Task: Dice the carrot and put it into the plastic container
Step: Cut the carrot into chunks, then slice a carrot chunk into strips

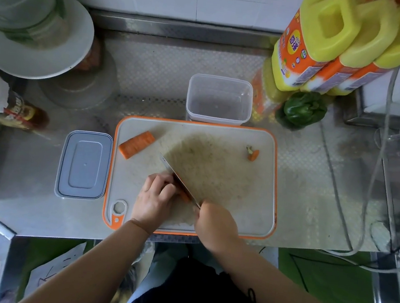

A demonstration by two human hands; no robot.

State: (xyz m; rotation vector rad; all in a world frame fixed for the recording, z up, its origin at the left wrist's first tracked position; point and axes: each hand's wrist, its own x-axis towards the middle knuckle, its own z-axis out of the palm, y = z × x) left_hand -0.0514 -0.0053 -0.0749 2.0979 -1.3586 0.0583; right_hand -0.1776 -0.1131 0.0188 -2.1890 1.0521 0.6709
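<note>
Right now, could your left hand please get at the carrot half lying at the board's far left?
Probably yes, once it lets go: the left hand is holding a carrot piece beside the knife, and the board between it and the carrot half is bare.

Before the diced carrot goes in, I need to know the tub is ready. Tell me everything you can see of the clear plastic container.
The plastic container is a clear, slightly frosted rectangular tub with rounded corners and a thick rolled rim. It stands upright on the steel counter, just beyond the far edge of the cutting board; whether it touches the board cannot be told. It is open and empty. Its greyish lid lies apart, left of the board. Neither hand touches it.
</note>
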